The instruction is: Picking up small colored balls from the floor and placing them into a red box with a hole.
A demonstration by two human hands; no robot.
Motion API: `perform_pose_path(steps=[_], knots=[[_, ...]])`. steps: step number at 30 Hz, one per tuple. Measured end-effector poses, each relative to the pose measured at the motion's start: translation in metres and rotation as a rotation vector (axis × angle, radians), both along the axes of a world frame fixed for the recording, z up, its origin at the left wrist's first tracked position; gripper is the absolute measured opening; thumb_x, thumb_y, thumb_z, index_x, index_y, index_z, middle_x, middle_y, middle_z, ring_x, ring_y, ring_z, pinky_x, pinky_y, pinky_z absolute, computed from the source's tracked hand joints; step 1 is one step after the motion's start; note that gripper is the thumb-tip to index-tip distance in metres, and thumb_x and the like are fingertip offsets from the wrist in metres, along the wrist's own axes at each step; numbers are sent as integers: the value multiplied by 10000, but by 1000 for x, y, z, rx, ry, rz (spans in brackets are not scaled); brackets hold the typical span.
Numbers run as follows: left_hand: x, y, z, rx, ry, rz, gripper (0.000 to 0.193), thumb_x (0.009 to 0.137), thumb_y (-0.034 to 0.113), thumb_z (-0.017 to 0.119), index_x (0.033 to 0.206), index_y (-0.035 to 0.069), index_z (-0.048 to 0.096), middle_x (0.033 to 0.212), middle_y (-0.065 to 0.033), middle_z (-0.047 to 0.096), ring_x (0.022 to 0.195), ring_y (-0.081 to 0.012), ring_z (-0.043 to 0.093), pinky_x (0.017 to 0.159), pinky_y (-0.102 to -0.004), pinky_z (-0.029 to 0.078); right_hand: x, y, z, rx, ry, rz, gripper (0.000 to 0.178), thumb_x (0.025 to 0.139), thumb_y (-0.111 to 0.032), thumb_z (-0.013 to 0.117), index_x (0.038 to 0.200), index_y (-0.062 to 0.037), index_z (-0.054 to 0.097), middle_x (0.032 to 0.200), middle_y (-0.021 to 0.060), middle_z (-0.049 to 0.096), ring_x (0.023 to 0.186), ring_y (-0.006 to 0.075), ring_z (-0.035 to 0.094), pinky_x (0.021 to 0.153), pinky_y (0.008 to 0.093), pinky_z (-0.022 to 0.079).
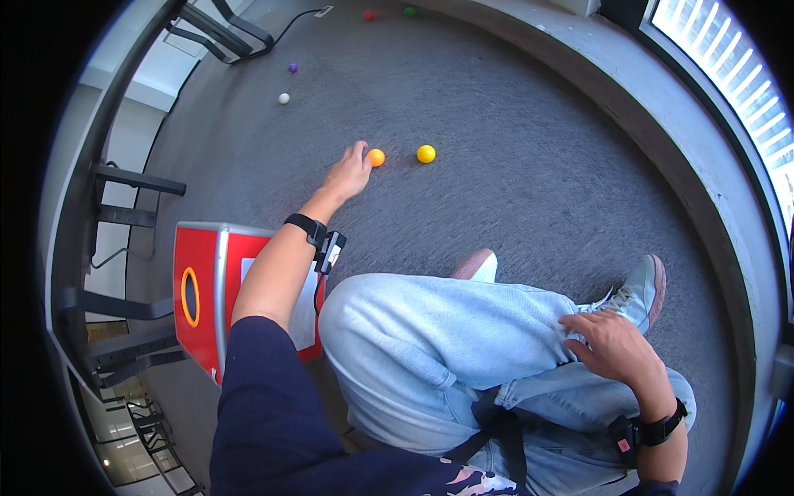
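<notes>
Head view: left hand (350, 172) stretched toward twelve o'clock, fingertips touching an orange ball (376, 157), not gripping; yellow ball (426, 154) at its three o'clock. Right hand (614, 345) rests spread on the jeans (430, 339).

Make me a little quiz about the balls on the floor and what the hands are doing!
1. True or false: the left hand reaches toward the orange ball.
2. Which ball lies just right of the orange one? A) yellow ball B) white ball C) purple ball
3. Where does the right hand rest?

Key: 1 true; 2 A; 3 on the person's knee, on the light blue jeans.
</notes>
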State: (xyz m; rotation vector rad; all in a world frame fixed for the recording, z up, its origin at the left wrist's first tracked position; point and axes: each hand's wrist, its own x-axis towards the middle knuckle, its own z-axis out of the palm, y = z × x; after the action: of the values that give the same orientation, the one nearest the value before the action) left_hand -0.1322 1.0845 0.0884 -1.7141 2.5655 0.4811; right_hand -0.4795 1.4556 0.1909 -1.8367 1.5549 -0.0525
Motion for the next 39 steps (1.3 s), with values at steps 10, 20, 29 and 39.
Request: perform_pose_path(steps=[10, 20, 29, 39], knots=[[-16, -36, -47, -89, -23, -65, 422, 889, 232, 586, 1252, 63, 453, 1246, -187, 468, 1083, -377, 542, 925, -419, 455, 1, -17, -7, 34, -7, 31, 284, 847, -179, 631, 1088, -32, 603, 912, 125, 668, 890, 271, 650, 876, 373, 485], [-102, 1, -52, -297, 242, -524, 468, 875, 416, 602, 1091, 11, 511, 1068, -160, 559, 985, -333, 569, 847, -401, 473, -2, -17, -13, 10, -36, 17, 282, 843, -185, 633, 1080, -37, 594, 912, 116, 660, 890, 275, 644, 847, 375, 487], [-88, 31, -17, -155, 14, -554, 416, 838, 432, 627, 916, 37, 525, 785, -151, 637, 742, -308, 649, 627, -402, 523, -2, -9, -10, -24, -24, 35, 264, 855, -172, 616, 1078, -33, 588, 915, 113, 654, 882, 269, 640, 834, 385, 486], [-22, 45, 173, -491, 160, -289, 409, 892, 461, 541, 975, 61, 537, 730, -171, 624, 696, -345, 650, 602, -403, 506, 2, 11, -4, -150, 39, 90, 253, 857, -172, 613, 1074, -41, 606, 946, 110, 658, 922, 258, 636, 880, 370, 470]])
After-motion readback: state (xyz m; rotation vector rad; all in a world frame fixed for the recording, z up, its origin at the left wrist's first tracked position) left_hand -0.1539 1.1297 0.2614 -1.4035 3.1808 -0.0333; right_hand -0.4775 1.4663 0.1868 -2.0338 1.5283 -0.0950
